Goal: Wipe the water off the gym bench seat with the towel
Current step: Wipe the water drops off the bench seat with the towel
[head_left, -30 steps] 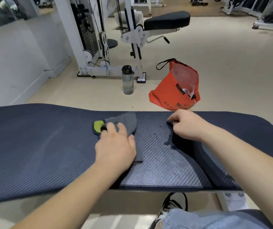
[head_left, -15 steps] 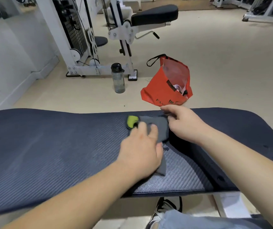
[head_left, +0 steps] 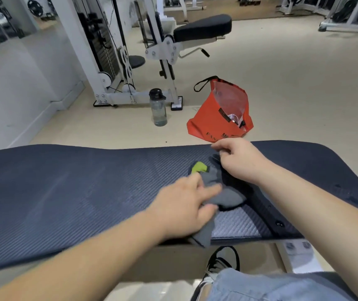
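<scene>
Towel (head_left: 228,197) under left fingers (head_left: 210,189), right fingers (head_left: 219,146) pinching corner.

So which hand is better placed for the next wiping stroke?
Left. The left hand lies flat on the grey towel, pressing it to the bench seat. The right hand sits by the seat's far edge, fingers curled beside the towel's end; whether it grips is unclear.
</scene>
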A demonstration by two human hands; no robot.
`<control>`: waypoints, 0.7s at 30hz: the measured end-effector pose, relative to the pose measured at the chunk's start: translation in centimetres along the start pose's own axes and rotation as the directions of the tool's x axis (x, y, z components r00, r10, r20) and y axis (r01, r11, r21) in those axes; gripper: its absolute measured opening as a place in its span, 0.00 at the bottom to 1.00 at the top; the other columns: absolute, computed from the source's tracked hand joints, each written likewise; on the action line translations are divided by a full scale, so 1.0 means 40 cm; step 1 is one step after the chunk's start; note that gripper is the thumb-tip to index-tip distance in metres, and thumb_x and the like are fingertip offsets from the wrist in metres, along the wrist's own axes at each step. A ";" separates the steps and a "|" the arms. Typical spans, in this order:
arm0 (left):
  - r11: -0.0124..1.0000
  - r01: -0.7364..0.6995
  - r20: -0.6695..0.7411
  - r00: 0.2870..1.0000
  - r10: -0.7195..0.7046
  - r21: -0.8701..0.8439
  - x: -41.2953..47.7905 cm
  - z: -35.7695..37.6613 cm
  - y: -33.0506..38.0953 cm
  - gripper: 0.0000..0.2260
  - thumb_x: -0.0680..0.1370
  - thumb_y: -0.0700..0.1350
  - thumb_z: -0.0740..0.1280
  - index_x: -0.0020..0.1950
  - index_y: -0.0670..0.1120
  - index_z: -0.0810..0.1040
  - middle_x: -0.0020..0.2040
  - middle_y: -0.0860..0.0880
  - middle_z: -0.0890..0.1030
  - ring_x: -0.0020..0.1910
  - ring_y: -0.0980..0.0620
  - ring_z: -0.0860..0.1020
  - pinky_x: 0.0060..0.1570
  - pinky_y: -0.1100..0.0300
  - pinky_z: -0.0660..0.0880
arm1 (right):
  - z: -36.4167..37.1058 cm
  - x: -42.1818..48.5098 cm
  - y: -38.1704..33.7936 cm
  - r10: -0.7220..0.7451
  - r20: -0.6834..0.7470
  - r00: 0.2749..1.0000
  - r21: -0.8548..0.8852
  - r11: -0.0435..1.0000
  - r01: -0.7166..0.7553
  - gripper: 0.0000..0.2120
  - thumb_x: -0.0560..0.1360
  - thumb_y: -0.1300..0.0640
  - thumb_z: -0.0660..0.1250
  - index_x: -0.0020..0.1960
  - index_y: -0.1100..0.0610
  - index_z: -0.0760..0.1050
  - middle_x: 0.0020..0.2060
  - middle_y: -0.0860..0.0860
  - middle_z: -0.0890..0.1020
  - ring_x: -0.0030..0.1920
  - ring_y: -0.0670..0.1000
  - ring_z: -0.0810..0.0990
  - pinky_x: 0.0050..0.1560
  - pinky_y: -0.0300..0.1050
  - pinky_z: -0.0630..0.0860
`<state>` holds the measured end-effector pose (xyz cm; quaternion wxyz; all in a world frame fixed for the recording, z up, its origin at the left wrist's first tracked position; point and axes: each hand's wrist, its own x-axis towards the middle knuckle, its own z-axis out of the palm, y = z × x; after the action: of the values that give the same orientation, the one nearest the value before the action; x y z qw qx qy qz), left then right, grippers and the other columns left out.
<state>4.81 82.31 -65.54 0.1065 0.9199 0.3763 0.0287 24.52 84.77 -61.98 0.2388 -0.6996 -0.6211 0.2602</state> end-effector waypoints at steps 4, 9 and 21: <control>0.847 0.531 -0.102 0.842 -0.530 -0.020 0.021 -0.014 -0.054 0.24 0.81 0.60 0.55 0.77 0.57 0.64 0.67 0.42 0.68 0.64 0.38 0.72 0.58 0.44 0.75 | 0.007 -0.024 -0.013 -0.018 0.068 0.998 -0.071 0.997 0.022 0.18 0.80 0.62 0.60 0.67 0.56 0.80 0.65 0.52 0.82 0.66 0.52 0.78 0.64 0.38 0.69; 0.861 0.404 0.110 0.914 -0.390 -0.308 -0.051 -0.070 -0.011 0.23 0.79 0.64 0.59 0.72 0.58 0.73 0.61 0.50 0.76 0.61 0.44 0.76 0.58 0.53 0.75 | 0.018 -0.066 -0.092 -0.135 0.180 0.974 -0.237 0.955 0.177 0.19 0.80 0.51 0.65 0.70 0.52 0.77 0.66 0.52 0.80 0.68 0.54 0.76 0.68 0.51 0.73; 0.923 0.340 0.014 0.939 -0.343 -0.180 -0.113 -0.117 -0.196 0.16 0.77 0.45 0.60 0.63 0.52 0.78 0.60 0.52 0.74 0.60 0.48 0.73 0.57 0.48 0.77 | 0.094 -0.028 -0.105 0.094 0.308 0.947 -0.545 0.833 0.095 0.35 0.78 0.29 0.55 0.81 0.37 0.51 0.83 0.49 0.52 0.83 0.53 0.44 0.80 0.58 0.54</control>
<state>-4.41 85.42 -62.56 0.1888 0.8267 0.5275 0.0517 18.80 84.18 -61.99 -0.0780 -0.6864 -0.7003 0.1800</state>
